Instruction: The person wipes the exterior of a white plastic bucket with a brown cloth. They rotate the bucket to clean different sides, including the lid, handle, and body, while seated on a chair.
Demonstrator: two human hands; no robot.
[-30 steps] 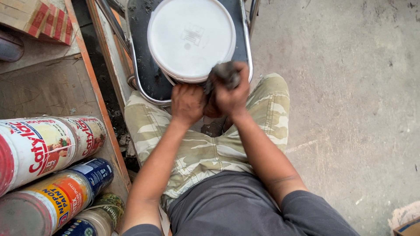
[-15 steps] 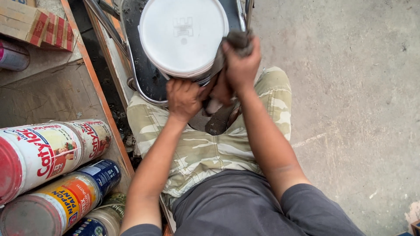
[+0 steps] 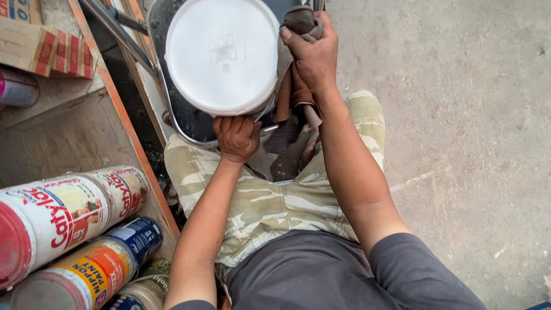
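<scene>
Bare concrete floor [image 3: 459, 143] right — paint cans [image 3: 74, 229] crowd left.

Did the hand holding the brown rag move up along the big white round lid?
Yes. The right hand with the brown cloth rag climbed from the round white plastic lid's near edge to its far right side.

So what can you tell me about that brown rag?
The brown cloth rag looks worn, soft and crumpled. The right hand grips its top, bunched against the rim of the round white plastic bucket. The rest hangs in folds beside the bucket, over the camouflage-trousered lap.
</scene>
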